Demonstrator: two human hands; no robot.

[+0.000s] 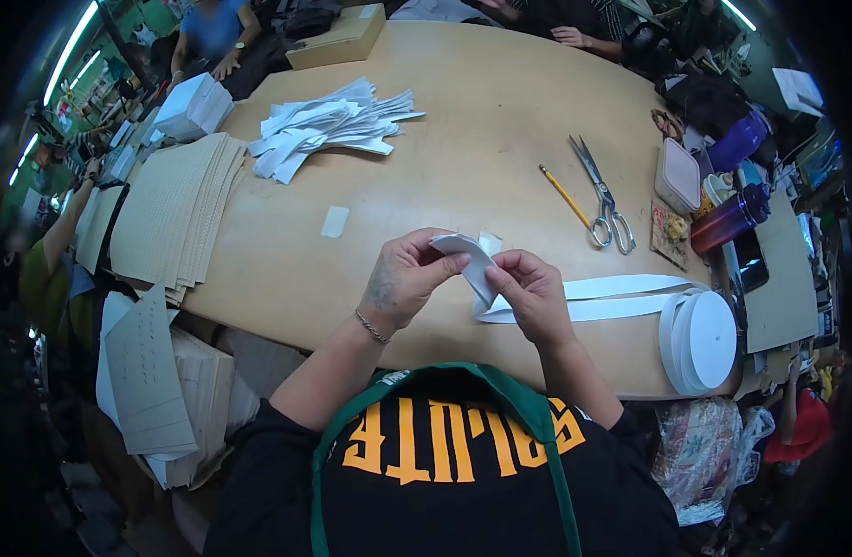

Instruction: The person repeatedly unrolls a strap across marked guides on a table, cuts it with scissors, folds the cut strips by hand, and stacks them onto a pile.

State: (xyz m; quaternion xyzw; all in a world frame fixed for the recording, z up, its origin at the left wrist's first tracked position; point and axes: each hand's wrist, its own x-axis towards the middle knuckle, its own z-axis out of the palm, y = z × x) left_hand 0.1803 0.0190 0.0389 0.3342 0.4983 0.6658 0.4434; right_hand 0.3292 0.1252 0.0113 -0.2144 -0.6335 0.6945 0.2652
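Both my hands pinch a folded white strip (465, 251) above the near middle of the table. My left hand (409, 278), with a bracelet at the wrist, grips its left part between thumb and fingers. On the other side, my right hand (530, 292) holds the lower right part the same way. A long white band (612, 295) runs from beside my right hand to a roll of white band (706, 340) at the table's right edge. Whether the folded strip is still joined to this band is hidden behind my right hand. A small white piece (490, 242) shows just behind my fingers.
Scissors (600, 190) and a yellow pencil (565, 195) lie right of centre. A pile of cut white strips (329, 128) and a small pale card (334, 222) are to the left. Stacked cardboard sheets (171, 209) line the left edge. A bottle (732, 219) stands right; other people sit opposite.
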